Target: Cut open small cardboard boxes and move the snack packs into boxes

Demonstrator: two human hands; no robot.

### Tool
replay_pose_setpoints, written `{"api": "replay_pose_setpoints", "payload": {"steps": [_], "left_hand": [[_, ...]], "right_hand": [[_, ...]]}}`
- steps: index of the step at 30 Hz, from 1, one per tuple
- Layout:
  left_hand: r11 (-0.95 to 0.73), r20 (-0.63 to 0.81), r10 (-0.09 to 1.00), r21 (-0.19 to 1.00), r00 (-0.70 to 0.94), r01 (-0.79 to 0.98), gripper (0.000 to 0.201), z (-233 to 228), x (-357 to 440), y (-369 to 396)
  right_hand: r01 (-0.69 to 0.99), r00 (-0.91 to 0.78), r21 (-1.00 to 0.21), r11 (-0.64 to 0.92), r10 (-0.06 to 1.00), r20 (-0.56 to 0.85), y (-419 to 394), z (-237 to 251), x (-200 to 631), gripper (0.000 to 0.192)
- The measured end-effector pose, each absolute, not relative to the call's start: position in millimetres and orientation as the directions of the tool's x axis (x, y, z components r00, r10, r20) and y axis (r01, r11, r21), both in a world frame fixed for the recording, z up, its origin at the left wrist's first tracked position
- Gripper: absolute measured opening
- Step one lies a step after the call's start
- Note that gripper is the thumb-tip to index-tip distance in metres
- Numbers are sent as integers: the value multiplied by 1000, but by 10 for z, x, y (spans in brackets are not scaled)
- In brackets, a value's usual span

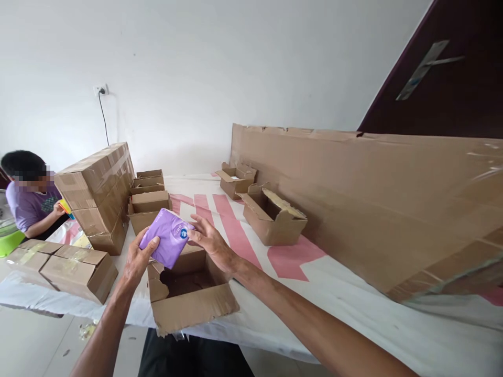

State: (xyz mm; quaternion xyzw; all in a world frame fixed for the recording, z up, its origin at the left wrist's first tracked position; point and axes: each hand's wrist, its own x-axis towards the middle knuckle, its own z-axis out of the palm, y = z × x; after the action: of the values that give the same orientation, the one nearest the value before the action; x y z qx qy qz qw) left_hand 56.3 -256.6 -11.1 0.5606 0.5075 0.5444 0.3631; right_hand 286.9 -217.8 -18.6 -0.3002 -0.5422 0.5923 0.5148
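Packet: a flat, purple, soft-plastic packet with a round blue emblem (167, 240), left of the frame's centre, held tilted above the rear left part of an open brown cardboard box (196, 310).
Left hand: the person's left hand (138, 257) is clamped on the packet's left edge, thumb across the front face.
Right hand: the person's right hand (215, 246) has its thumb against the packet's right edge, fingers spread; whether it grips, one cannot tell.
Table: white cloth with pink patterning (271, 314), under the open box at lower centre.
Centre right: two open brown cartons (285, 230) near a long brown cardboard panel (334, 193).
Left side: stacked taped brown cartons (88, 188); beyond them, a co-worker in a purple shirt (27, 207).
Lower left: two taped brown cartons (74, 269), side by side.
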Motion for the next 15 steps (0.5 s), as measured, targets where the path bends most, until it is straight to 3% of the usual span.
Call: {"api": "replay_pose_setpoints", "payload": {"steps": [5,8,11,15], "left_hand": [[-256,272,950,959,-152,119,75,-191,614,-2553],[-238,244,968,966,-54,101,72,-155,599,-2588],[-195,192,980,979,44,62,81,-74,534,-2589],[-132,136,990,987,-42,86,100,-22,451,-2501]], "right_hand": [[-298,-389,-950,94,897,211,-2233,-271,2735,69],[-281,-356,-950,137,904,236,-2217,-215,2731,58],[-259,-383,-952,162,888,255,-2157,-111,2795,57],[-151,-441,-970,189,866,237,-2011,-28,2853,59]]}}
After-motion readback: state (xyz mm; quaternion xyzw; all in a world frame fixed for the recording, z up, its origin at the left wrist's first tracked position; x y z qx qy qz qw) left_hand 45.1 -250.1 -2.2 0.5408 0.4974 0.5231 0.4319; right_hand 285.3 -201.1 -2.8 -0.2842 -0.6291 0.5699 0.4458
